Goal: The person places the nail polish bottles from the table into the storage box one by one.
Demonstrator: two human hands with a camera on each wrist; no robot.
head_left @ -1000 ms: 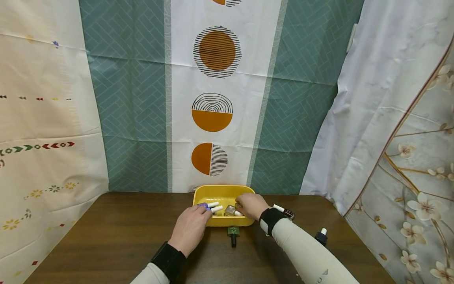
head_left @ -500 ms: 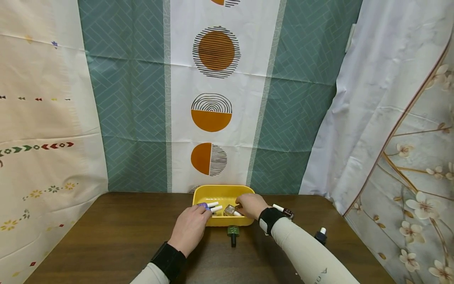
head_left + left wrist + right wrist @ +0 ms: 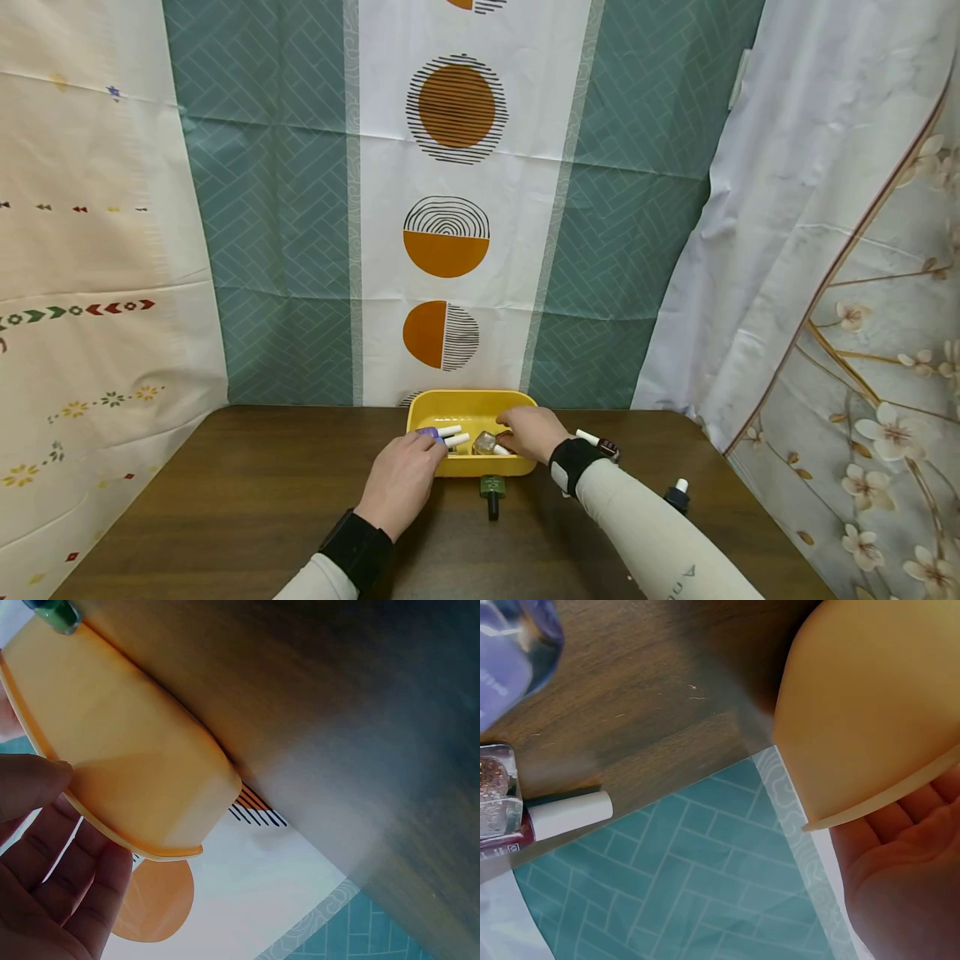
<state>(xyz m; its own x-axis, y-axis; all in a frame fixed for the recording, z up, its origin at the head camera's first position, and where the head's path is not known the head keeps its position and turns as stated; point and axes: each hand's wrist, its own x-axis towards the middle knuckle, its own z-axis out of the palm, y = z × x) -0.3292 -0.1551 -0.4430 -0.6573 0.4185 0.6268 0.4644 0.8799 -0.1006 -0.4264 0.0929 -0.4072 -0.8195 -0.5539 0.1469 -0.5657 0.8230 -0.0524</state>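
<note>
Yellow and probably plastic, the tray (image 3: 480, 467) sits at the far side of the table (image 3: 262, 500), straight ahead of me. My left hand (image 3: 405, 479) lies over its near left corner: the thumb is at the rim on the outside and the fingertips are hidden behind the wall, so I cannot tell whether it pinches. My right hand (image 3: 534, 433) reaches over the right end with its fingers inside; what they hold, if anything, I cannot tell either. Purple bottles (image 3: 428, 432) with white caps lie in the tray by the left fingers, and a clear bottle (image 3: 483, 442) is near the right ones.

I judge the tray light and fairly stiff, smooth enough to slide on the wood. I'd take it by the rim at opposite ends, thumbs outside, and hold it level, since loose contents could roll. The bottles look like glass: hard, slick, breakable, best pinched by their caps or flat sides. A green bottle (image 3: 492, 486) lies just in front of the tray; a dark bottle (image 3: 677, 499) is well apart to the right.
</note>
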